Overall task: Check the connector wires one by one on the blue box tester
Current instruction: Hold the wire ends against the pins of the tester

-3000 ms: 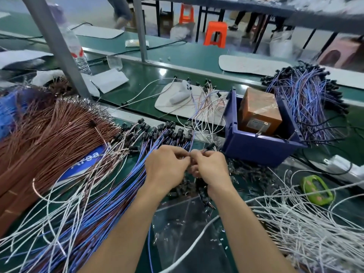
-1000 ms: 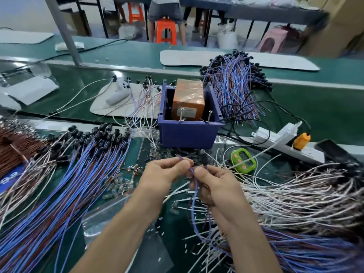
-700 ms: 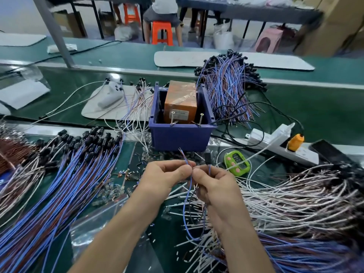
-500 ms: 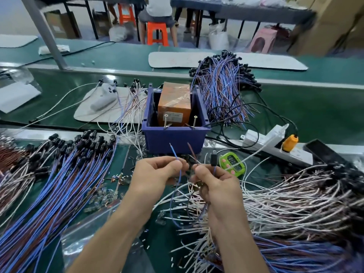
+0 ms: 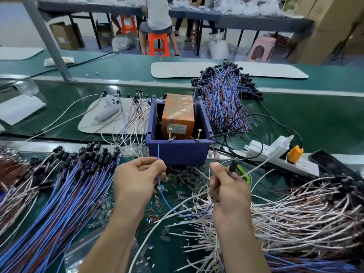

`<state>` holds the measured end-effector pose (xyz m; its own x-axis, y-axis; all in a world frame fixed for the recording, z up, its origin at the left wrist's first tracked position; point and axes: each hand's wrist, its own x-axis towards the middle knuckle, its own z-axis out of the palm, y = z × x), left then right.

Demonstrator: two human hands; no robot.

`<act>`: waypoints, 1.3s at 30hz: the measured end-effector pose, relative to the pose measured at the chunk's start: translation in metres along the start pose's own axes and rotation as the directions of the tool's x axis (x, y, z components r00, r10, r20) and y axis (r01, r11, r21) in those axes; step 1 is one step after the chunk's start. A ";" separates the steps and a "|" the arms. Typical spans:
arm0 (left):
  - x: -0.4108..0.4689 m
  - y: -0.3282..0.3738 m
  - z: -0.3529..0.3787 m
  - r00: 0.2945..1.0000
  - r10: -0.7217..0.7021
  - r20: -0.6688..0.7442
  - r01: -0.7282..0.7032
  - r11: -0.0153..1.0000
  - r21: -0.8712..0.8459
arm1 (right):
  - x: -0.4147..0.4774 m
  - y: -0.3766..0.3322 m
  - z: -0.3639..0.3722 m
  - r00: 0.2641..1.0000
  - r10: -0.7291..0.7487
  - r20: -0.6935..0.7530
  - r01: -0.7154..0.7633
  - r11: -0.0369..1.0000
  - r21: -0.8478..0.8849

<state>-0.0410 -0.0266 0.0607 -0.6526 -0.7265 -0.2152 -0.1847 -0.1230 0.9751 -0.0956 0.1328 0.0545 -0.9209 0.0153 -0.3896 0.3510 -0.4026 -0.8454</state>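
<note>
Green bench (image 5: 307,119): left hand (image 5: 137,178), right hand (image 5: 229,191) each pinch one wire (image 5: 171,208) end; loop sags between grips, before blue box (image 5: 177,154).

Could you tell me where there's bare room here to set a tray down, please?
The belt is bare right of the far bundle, behind the power strip. The near bench is crowded: blue wires left, white wires right, loose terminals before the blue box.

The wire (image 5: 158,151) I hold is blue, its connector (image 5: 233,166) black. The box (image 5: 177,154) is dark blue, the block (image 5: 178,113) in it orange. The table (image 5: 315,119) is green, the plug (image 5: 294,155) orange
</note>
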 end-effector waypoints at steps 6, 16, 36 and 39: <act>0.002 0.005 0.008 0.989 0.093 -0.113 -0.081 0.991 0.105 | 0.005 0.002 0.007 0.999 0.032 -0.007 -0.032 0.999 0.027; 0.002 0.007 0.017 0.982 0.164 -0.094 -0.145 0.973 0.181 | 0.009 0.003 0.007 1.000 0.004 0.006 -0.004 1.000 0.003; 0.006 -0.002 0.020 0.974 0.218 -0.055 -0.204 0.959 0.197 | 0.011 0.000 0.005 1.000 0.014 0.007 -0.014 1.000 0.003; 0.006 -0.002 0.019 0.972 0.228 -0.054 -0.212 0.955 0.205 | 0.012 -0.001 0.008 1.000 0.010 -0.005 -0.010 1.000 0.006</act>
<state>-0.0589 -0.0181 0.0563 -0.6372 -0.7705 0.0156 -0.1882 0.1752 0.9664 -0.1084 0.1261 0.0534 -0.9163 0.0156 -0.4001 0.3595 -0.4080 -0.8392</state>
